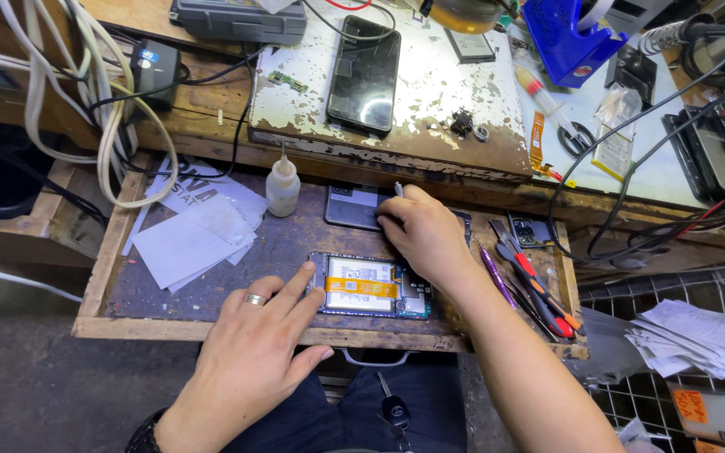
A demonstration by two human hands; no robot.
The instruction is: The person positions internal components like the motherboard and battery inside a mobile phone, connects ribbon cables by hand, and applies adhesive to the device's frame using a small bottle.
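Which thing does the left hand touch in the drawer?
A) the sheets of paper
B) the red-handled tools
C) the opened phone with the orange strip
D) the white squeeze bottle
C: the left hand rests its index fingertip on the edge of the opened phone, apart from the others.

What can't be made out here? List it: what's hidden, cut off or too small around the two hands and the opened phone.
- Head view: the right hand covers what its fingers hold; only a thin tip shows, so its grip cannot be judged.
- Right end of the opened phone lies under that wrist.
- The grey back cover is partly hidden by the right hand.
- Small parts inside the phone are too small to identify.
- The left hand forearm is cut off by the bottom edge.
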